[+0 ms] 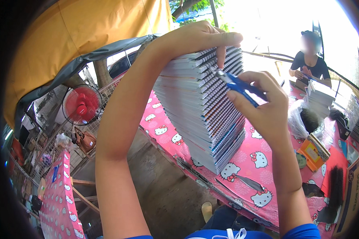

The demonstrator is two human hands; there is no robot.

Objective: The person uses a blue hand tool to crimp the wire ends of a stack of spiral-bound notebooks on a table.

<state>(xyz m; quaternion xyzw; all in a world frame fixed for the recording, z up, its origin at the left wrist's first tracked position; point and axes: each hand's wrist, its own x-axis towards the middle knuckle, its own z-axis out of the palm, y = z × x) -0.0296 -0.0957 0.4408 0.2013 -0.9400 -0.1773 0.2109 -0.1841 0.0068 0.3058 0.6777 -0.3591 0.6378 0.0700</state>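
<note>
Two bare forearms (121,187) come nearest, reaching to one tall stack of spiral-bound notebooks (215,115), too many to count surely. It stands by the near edge of a table (243,201), smooth page edges facing left, ridged coils right. One pair of blue-handled pliers (246,89) is grasped in the right hand (272,99), its handles partly spread, its metal tip at the coils near the top. The left hand (199,38) drapes over the stack, one finger down against the coils; whether it pinches anything cannot be told. Pink cloth (249,153) printed with cat faces covers the table. Toward its right end lies one bristly black bundle (336,183); one co-worker (311,65) is beyond the far edge.
</note>
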